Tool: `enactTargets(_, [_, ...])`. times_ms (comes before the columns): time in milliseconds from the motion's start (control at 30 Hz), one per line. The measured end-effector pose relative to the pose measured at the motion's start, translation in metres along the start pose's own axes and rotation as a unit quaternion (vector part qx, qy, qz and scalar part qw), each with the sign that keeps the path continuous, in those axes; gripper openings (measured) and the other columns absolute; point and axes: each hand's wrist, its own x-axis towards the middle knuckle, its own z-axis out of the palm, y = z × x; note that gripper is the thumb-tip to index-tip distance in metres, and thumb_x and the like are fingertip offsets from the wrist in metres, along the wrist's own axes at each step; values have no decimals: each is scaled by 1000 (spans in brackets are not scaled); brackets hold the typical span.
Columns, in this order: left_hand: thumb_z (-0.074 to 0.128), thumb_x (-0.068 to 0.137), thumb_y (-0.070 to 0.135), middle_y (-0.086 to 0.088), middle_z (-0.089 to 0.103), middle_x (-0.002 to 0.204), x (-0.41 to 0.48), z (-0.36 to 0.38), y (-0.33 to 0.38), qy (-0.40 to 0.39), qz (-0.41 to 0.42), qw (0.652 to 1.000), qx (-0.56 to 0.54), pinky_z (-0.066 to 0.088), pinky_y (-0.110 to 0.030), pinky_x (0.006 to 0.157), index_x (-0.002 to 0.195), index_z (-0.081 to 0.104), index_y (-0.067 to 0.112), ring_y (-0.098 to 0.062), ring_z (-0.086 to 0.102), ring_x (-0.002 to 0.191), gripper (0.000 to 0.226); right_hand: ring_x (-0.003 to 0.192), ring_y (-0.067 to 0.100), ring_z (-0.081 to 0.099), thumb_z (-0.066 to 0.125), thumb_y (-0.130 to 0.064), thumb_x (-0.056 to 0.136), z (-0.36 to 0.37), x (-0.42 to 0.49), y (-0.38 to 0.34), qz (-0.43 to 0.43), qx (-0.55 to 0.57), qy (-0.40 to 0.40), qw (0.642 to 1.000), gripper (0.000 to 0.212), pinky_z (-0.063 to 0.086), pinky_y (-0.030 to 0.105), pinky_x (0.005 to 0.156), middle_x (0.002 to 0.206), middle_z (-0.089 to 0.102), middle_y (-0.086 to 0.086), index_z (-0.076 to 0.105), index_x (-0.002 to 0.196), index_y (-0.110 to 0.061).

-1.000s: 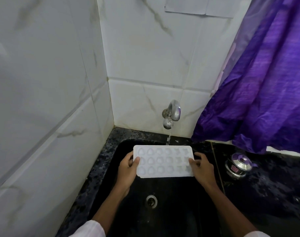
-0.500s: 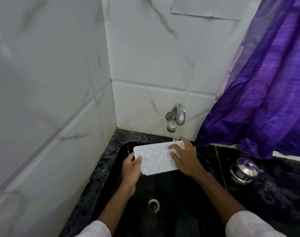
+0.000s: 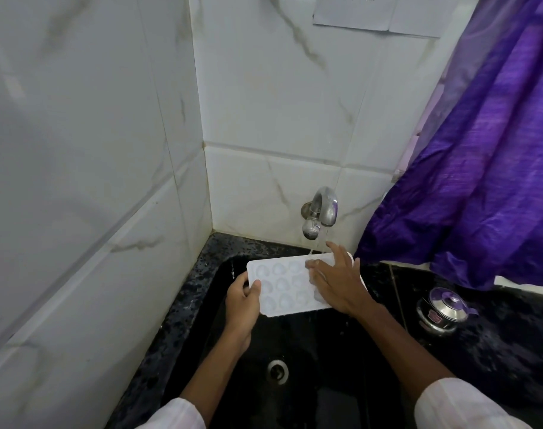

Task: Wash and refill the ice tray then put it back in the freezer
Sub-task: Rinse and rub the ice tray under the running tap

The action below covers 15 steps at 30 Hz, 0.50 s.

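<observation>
Head cam: the white ice tray (image 3: 282,284) is held over the black sink (image 3: 301,342), right under the tap (image 3: 321,212) with water running onto its far edge. Left hand (image 3: 242,300) grips the tray's left end, thumb on top, fingers curled underneath. Right hand (image 3: 338,281) lies flat on the tray's right half, fingers spread. A small steel pot (image 3: 443,309) sits on the counter (image 3: 511,342) to the right.
</observation>
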Motion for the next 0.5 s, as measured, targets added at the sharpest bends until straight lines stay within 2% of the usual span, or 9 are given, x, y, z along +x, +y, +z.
enactTargets(200, [48, 102, 13, -1, 75, 97, -4, 3, 1, -7, -3, 1000, -11, 61, -46, 81, 113, 62, 25, -17, 73, 89, 21, 147, 29, 12, 36, -30, 103, -5, 1, 1, 5, -1, 19, 1000, 33, 2, 63, 115, 159, 17, 6, 65, 117, -24])
enactTargets(367, [48, 102, 13, 1, 75, 97, -4, 5, 5, -8, -1, 1000, -16, 61, -44, 80, 112, 61, 26, -15, 73, 89, 22, 149, 32, 1, 38, -32, 102, 1, 0, 3, -5, -19, -10, 1000, 34, -3, 61, 115, 159, 11, 6, 53, 132, -34])
enactTargets(500, [48, 102, 13, 0, 75, 95, -4, 4, 6, -3, -3, 1000, -16, 61, -44, 79, 116, 61, 23, -15, 73, 87, 22, 145, 28, 13, 36, -35, 101, -5, -1, 5, -13, 9, -7, 1000, 32, 2, 61, 114, 158, 18, 6, 62, 120, -32])
